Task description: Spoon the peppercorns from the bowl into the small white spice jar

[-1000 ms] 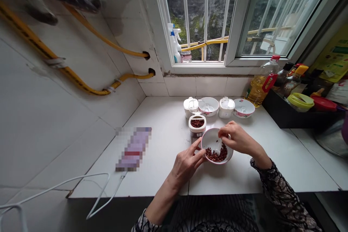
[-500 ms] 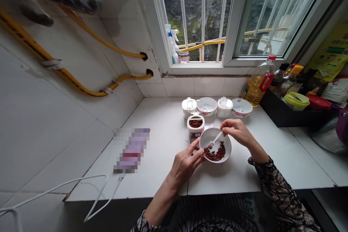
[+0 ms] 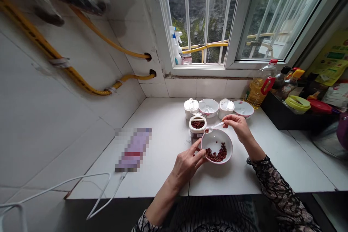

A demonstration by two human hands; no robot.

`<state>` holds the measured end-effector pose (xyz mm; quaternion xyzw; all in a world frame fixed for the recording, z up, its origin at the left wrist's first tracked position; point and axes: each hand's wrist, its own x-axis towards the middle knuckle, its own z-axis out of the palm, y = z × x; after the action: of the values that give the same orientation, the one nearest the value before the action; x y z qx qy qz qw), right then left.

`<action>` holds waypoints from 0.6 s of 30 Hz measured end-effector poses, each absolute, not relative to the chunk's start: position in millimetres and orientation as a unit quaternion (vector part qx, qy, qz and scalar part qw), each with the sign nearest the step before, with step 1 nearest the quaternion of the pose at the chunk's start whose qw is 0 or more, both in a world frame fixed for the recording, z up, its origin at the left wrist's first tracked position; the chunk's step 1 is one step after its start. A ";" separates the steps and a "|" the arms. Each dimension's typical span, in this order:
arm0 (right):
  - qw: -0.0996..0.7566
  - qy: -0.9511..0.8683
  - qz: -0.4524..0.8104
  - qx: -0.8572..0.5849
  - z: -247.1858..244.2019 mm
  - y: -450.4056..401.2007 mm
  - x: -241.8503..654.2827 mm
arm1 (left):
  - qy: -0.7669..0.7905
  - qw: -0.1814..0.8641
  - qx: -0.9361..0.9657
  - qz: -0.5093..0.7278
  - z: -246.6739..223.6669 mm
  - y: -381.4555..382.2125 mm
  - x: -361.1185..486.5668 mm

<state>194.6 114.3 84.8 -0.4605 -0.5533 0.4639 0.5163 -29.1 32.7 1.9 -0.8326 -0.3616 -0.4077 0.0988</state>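
My left hand [image 3: 189, 163] grips the left rim of a white bowl [image 3: 217, 137] with a pink edge. Dark red peppercorns [image 3: 218, 155] lie in the bottom of the bowl, which is tilted a little. Between the thumb and fingers of my right hand [image 3: 237, 126] is the handle of a small white spoon [image 3: 216, 125]. The spoon's tip, with a few peppercorns on it, hovers over the bowl's far rim, close to an open spice jar [image 3: 197, 131]. That jar has its clear lid raised and holds more of the same peppercorns.
Behind the jar stand two white lidded jars [image 3: 191, 107] [image 3: 226, 107] and two white bowls [image 3: 208, 103] [image 3: 244, 107]. An oil bottle [image 3: 257, 88] and a black box [image 3: 289, 117] of condiments are at the right. A blurred phone-like object [image 3: 134, 148] with a white cable [image 3: 104, 203] lies left.
The spoon has risen out of the bowl with a few peppercorns and moved away from me toward the open jar. My left hand still holds the bowl. The view has shifted slightly.
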 end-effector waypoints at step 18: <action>0.546 -0.763 -0.054 -0.342 83.7 101.3 169.1 | -0.363 0.093 -0.837 -0.399 1.7 32.3 -29.7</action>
<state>169.1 101.3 83.7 -0.3420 -0.7630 -0.0537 0.5459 -29.7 32.3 1.7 -0.8368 -0.3626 -0.3994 0.0934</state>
